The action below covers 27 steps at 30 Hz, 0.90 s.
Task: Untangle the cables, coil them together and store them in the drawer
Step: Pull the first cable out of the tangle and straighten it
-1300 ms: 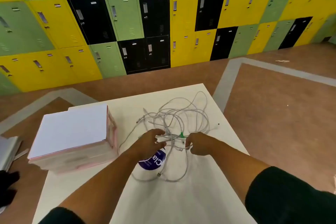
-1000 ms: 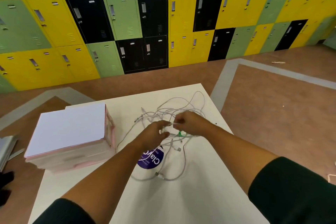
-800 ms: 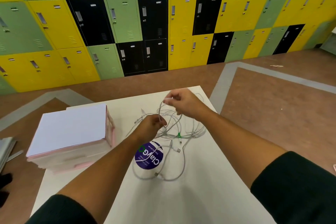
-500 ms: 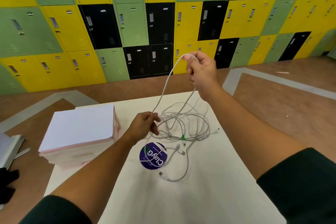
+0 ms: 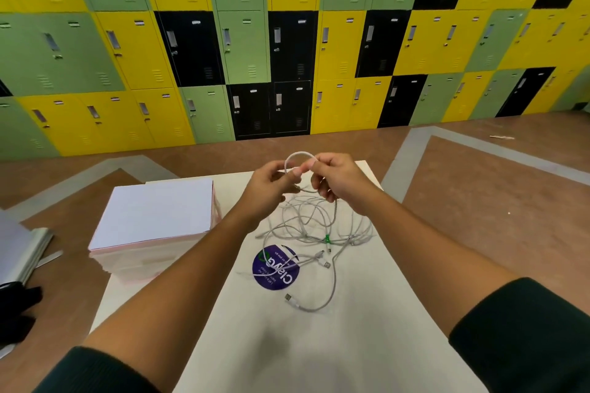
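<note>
pinching one raised loop [image 5: 298, 155] of thin white cable with both left hand [image 5: 268, 188] and right hand [image 5: 343, 185], just above the tangled cables [image 5: 319, 226] on the table [image 5: 319, 354]. probably light, limp, snag-prone; best gripped near a free plug [image 5: 288, 297].
</note>
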Available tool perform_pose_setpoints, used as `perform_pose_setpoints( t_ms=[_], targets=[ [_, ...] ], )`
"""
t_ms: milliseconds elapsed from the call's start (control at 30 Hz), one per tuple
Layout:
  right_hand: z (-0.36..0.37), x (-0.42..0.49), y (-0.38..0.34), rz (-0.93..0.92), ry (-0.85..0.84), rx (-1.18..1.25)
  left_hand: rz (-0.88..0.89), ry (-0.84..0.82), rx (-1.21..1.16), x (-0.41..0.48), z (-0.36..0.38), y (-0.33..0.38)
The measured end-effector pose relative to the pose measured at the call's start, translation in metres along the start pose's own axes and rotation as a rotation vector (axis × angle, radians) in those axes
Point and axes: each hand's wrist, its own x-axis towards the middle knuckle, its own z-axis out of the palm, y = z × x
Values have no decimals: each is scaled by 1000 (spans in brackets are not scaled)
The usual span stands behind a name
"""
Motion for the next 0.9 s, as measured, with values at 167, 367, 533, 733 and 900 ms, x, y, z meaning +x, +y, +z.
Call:
perform_pose_setpoints(
  t_ms=[167,367,533,733,900],
  targets=[
    [13,-10,12,51,-86,-14,80,53,10,-7,2,10],
    [9,-20,60,139,-74,-188,111,256,-276,-9,-19,41],
    [1,-31,104,248,51,-191,203,396,-351,-13,-57,64],
    [-1,-23,73,226,224,220,204,373,5,-23,-66,41],
    [6,-10,7,43,233,328,144,199,91,-30,-46,7]
  ],
)
